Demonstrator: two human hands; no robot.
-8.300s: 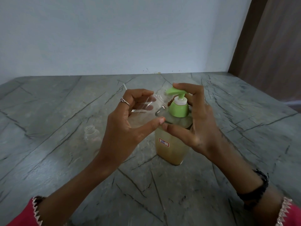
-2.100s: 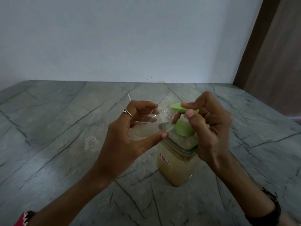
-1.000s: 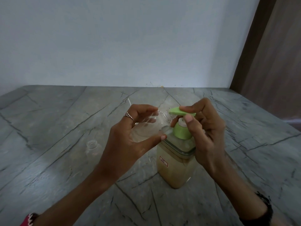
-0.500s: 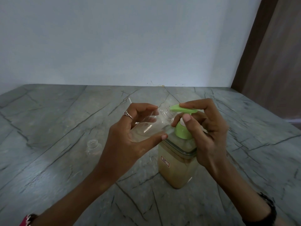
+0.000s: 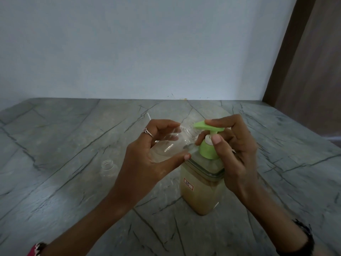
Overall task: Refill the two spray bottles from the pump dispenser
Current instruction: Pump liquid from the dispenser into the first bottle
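Note:
A square clear pump dispenser (image 5: 202, 193) holding yellowish liquid stands mid-table, with a green pump head (image 5: 206, 126). My right hand (image 5: 234, 154) rests its fingers on top of the pump head, thumb against the green collar. My left hand (image 5: 145, 161) holds a clear, uncapped spray bottle (image 5: 173, 143) tilted on its side, its mouth right under the pump's spout. A second clear uncapped bottle (image 5: 108, 168) stands upright on the table to the left, apart from both hands.
The grey marble tabletop (image 5: 55, 182) runs back to a pale wall. A thin white tube (image 5: 148, 115) lies on the table behind my left hand. A brown door or panel (image 5: 310, 71) stands at the right.
The pump head has risen a little since half a second ago. My left hand keeps the tilted bottle at the spout. The view has shifted slightly.

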